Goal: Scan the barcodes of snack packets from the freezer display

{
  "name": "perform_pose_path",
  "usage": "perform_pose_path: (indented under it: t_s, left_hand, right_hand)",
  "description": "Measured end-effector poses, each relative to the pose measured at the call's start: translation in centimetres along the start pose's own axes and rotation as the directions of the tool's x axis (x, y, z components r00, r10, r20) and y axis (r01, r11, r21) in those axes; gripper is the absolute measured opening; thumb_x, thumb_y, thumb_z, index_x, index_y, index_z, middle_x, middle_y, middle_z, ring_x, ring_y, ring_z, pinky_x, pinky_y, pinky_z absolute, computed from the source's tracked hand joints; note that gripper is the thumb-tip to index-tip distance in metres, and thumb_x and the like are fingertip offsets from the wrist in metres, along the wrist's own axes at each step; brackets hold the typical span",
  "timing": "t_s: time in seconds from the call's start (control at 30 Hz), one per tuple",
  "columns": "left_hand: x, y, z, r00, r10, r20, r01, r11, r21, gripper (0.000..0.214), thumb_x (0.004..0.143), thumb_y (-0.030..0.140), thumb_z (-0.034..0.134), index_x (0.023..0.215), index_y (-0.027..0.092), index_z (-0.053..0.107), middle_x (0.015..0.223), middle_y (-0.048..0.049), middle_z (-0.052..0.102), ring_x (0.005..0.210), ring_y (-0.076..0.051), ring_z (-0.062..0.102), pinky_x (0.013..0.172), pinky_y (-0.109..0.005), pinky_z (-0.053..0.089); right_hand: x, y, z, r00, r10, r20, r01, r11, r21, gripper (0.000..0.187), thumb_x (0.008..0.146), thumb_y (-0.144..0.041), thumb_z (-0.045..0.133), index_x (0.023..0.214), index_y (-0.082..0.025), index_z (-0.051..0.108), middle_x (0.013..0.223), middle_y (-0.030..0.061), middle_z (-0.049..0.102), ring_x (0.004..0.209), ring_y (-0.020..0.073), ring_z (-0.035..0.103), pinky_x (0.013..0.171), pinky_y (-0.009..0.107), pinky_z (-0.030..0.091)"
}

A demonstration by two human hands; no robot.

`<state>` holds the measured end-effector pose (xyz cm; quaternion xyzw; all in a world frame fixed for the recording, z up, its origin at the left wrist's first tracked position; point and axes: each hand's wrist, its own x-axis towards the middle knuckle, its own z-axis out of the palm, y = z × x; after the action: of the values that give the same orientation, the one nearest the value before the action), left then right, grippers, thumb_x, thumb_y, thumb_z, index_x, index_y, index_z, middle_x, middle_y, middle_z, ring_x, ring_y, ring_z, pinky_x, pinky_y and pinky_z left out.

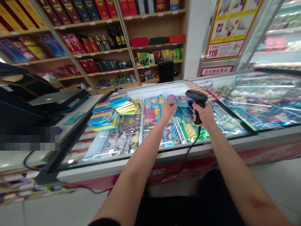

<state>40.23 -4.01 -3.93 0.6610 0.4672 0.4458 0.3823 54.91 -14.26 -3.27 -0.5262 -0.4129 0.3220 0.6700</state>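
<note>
My right hand is wrapped round the handle of a black barcode scanner, its head pointing left over the open chest freezer. A black cable hangs from the scanner down the freezer front. My left hand reaches into the freezer, fingers closed on a light blue ice cream packet just in front of the scanner head. Below both hands lie wire baskets full of colourful wrapped ice creams.
A stack of blue and yellow boxes sits in the freezer's left section. A checkout counter with a dark monitor stands at the left. Shelves of boxed goods and bottles fill the back wall. A glass-lidded freezer extends right.
</note>
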Motion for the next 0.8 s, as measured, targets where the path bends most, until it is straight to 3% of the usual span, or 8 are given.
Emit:
perform_pose_path:
  t_s: [0.1, 0.33, 0.53, 0.8]
  left_hand:
    - [-0.2, -0.3, -0.4, 0.994, 0.107, 0.001, -0.105, 0.97, 0.218, 0.01, 0.078, 0.02, 0.064, 0.08, 0.016, 0.073, 0.08, -0.0046, 0.074, 0.08, -0.018, 0.069, 0.08, -0.029, 0.054]
    - [0.0, -0.6, -2.3, 0.992, 0.122, -0.035, -0.102, 0.931, 0.351, 0.014, 0.081, 0.022, 0.063, 0.086, 0.016, 0.075, 0.089, -0.0054, 0.075, 0.085, -0.017, 0.069, 0.082, -0.026, 0.05]
    - [0.4, -1.6, -6.3, 0.989, 0.097, -0.115, -0.03, 0.875, 0.484, 0.02, 0.082, 0.021, 0.059, 0.096, 0.016, 0.073, 0.098, -0.0058, 0.075, 0.093, -0.018, 0.068, 0.085, -0.026, 0.048]
    - [0.2, -3.7, -12.1, 0.985, 0.016, -0.171, 0.102, 0.744, 0.66, 0.025, 0.08, 0.031, 0.065, 0.101, 0.02, 0.072, 0.103, -0.0063, 0.074, 0.1, -0.022, 0.066, 0.083, -0.027, 0.047]
  right_hand:
    - [0.0, 0.2, 0.0, 1.0, 0.014, -0.001, -0.014, 1.0, 0.023, 0.026, 0.072, -0.034, 0.071, 0.069, -0.021, 0.049, 0.051, -0.0034, 0.054, 0.034, 0.0099, 0.047, 0.029, 0.021, 0.039]
    - [0.3, 0.3, -0.1, 0.999, 0.037, 0.015, -0.038, 0.998, 0.057, 0.025, 0.072, -0.033, 0.072, 0.071, -0.02, 0.051, 0.052, -0.0036, 0.054, 0.033, 0.01, 0.047, 0.028, 0.022, 0.038]
    - [-0.1, 0.0, 0.8, 0.997, 0.035, 0.073, -0.037, 0.999, 0.028, 0.024, 0.072, -0.033, 0.071, 0.072, -0.02, 0.052, 0.051, -0.0038, 0.054, 0.034, 0.0096, 0.046, 0.028, 0.021, 0.038]
    - [-1.1, -1.2, 4.9, 0.948, 0.014, 0.319, 0.04, 0.986, -0.164, 0.023, 0.074, -0.031, 0.07, 0.075, -0.02, 0.051, 0.047, -0.0042, 0.052, 0.031, 0.0105, 0.045, 0.029, 0.022, 0.035]
